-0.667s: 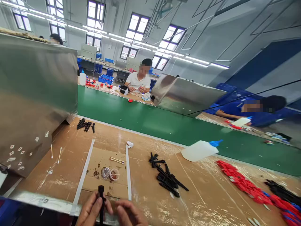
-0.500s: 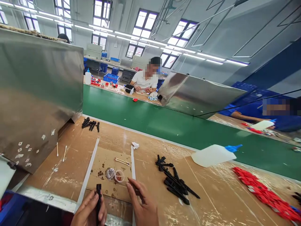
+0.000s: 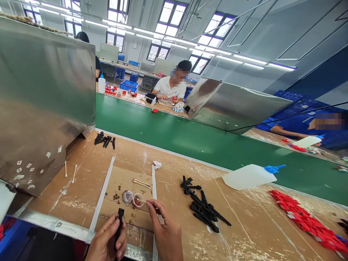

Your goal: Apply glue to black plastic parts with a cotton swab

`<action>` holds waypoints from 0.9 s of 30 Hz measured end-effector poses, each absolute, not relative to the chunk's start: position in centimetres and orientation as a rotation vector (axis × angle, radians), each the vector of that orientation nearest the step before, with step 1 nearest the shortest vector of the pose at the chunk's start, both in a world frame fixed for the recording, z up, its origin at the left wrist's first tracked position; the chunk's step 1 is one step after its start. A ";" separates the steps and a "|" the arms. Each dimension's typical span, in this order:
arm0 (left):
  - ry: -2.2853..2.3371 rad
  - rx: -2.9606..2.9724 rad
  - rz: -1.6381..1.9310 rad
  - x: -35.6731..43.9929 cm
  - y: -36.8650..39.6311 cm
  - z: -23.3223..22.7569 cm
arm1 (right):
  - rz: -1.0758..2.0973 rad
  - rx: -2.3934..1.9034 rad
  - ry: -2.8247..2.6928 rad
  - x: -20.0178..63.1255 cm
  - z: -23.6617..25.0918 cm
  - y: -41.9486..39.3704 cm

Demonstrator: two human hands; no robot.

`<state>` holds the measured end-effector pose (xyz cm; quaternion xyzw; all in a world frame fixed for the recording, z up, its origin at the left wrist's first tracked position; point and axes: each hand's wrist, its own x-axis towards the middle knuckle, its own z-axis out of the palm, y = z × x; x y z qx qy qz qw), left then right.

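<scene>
On a cardboard-covered workbench (image 3: pixel 81 188) beside a green conveyor belt (image 3: pixel 190 141), in a hall where other people sit at benches beyond, we see the left hand (image 3: pixel 106 243) closed around an upright black plastic part (image 3: pixel 119 228) at the near edge. The right hand (image 3: pixel 165 235) pinches a cotton swab (image 3: pixel 144 201) whose tip reaches a small open cup (image 3: pixel 138 200), with a pile of black parts (image 3: pixel 202 210) and a white squeeze bottle (image 3: pixel 250 175) lying to its right.
</scene>
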<state>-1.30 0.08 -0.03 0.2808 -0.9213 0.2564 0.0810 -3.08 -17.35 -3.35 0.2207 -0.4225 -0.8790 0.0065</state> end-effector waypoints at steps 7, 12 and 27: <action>-2.737 0.852 0.736 -1.5 -0.7 0.0 | -2.781 0.829 -1.240 -2.8 -3.5 -17.7; -2.749 0.815 0.683 -1.6 -0.5 0.2 | -2.818 0.900 -1.181 -2.9 -4.1 -18.0; -2.828 1.000 0.717 -1.8 -0.7 0.7 | -2.826 0.908 -1.198 -3.1 -3.2 -17.9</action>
